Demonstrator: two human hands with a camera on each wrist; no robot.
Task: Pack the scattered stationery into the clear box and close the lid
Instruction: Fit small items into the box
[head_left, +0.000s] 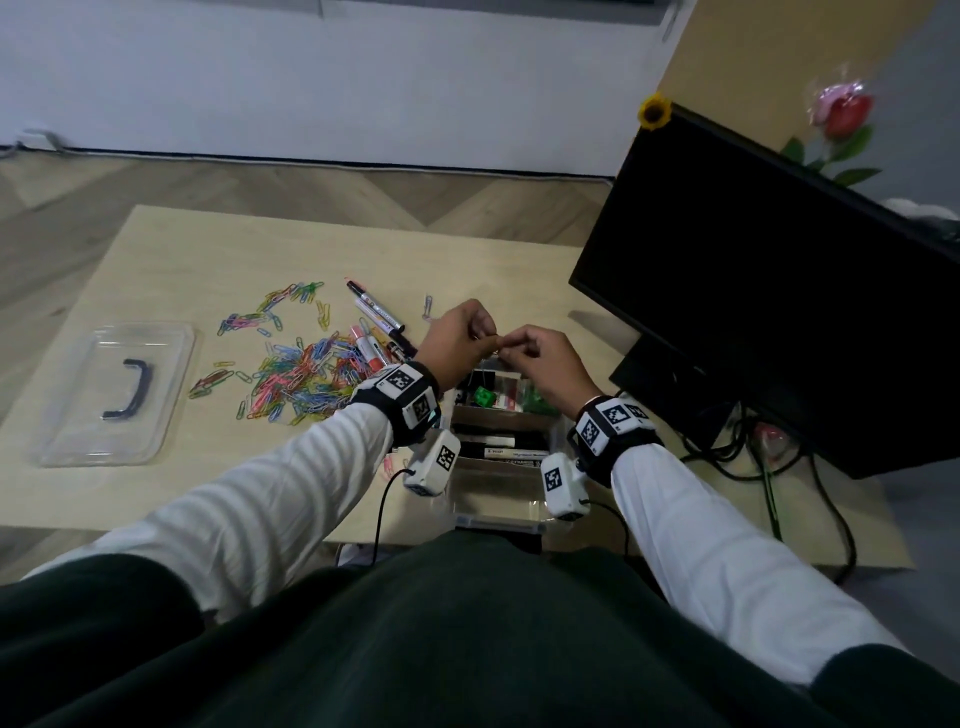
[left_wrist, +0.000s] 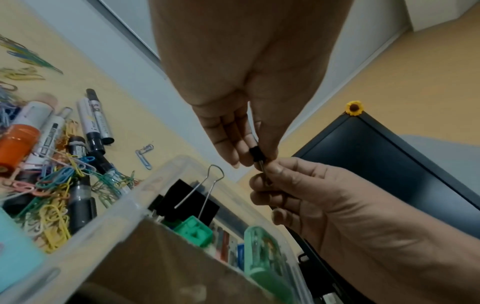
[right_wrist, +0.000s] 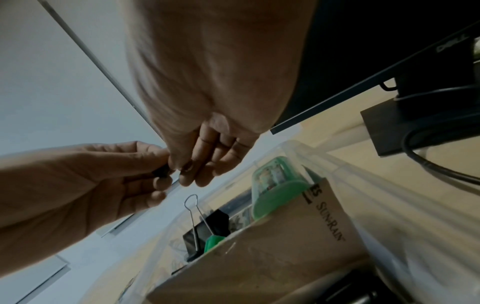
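Both hands meet just above the far end of the clear box. My left hand pinches a small black binder clip by its body. Right beside it, my right hand pinches the same clip's wire end. In the right wrist view the clip shows dark between the two hands. The box holds a larger black binder clip, a green sharpener, a brown carton and other small items. Its clear lid with a dark handle lies at the table's left.
A heap of coloured paper clips and several markers lie left of the box. A black monitor stands close on the right, with cables trailing below it. The table's front edge is near my lap.
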